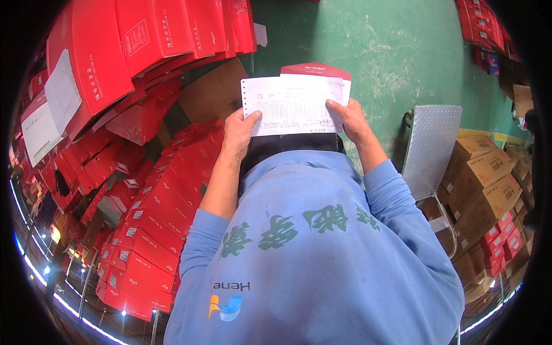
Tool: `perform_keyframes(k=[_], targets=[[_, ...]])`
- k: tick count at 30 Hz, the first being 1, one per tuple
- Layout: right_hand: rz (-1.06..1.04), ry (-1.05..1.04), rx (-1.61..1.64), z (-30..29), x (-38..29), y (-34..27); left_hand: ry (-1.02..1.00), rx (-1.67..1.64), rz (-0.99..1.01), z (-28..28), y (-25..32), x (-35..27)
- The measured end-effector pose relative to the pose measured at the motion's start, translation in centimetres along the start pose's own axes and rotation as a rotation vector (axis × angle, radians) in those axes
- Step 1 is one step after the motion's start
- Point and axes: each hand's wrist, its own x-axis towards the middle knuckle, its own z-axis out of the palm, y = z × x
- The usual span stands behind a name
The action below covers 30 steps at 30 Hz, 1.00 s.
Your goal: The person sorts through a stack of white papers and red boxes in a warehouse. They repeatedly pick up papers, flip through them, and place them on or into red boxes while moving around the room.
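Observation:
Both my hands hold a white printed form (297,95) with a table of lines and handwriting along its lower part. Punched holes run down its left edge. My left hand (238,129) grips the lower left corner, thumb on top. On the other side, my right hand (348,118) pinches the right edge with its thumb over the paper. Behind the form, a red and white card or envelope (317,69) sticks out past the top and right; its lower part is hidden. The fingers under the papers are mostly out of sight.
Stacked red shoe boxes (144,233) rise at my left, with larger red boxes (159,30) above. A loose white sheet (64,92) lies against one. A metal platform trolley (433,146) stands upright at right, beside brown cartons (487,172). The green floor (362,39) is scuffed.

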Motion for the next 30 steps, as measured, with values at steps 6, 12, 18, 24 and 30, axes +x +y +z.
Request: perform_keyframes(k=[6,12,18,24,30], targets=[[-0.011,-0.016,-0.020,0.4,0.1,0.0,0.006,-0.009,0.005,-0.4,0.0,-0.2],[-0.018,-0.018,-0.029,0.8,0.1,0.0,0.011,-0.024,0.007,-0.8,-0.3,-0.3],[0.011,0.001,-0.067,1.2,0.2,-0.2,0.017,-0.037,0.016,-1.2,-0.6,-0.4],[-0.039,-0.102,-0.048,1.1,0.4,0.3,0.026,-0.068,0.028,-1.7,-1.1,-0.6],[0.039,-0.018,-0.334,2.8,1.5,0.7,0.172,0.239,0.090,-4.7,-4.0,-0.2]])
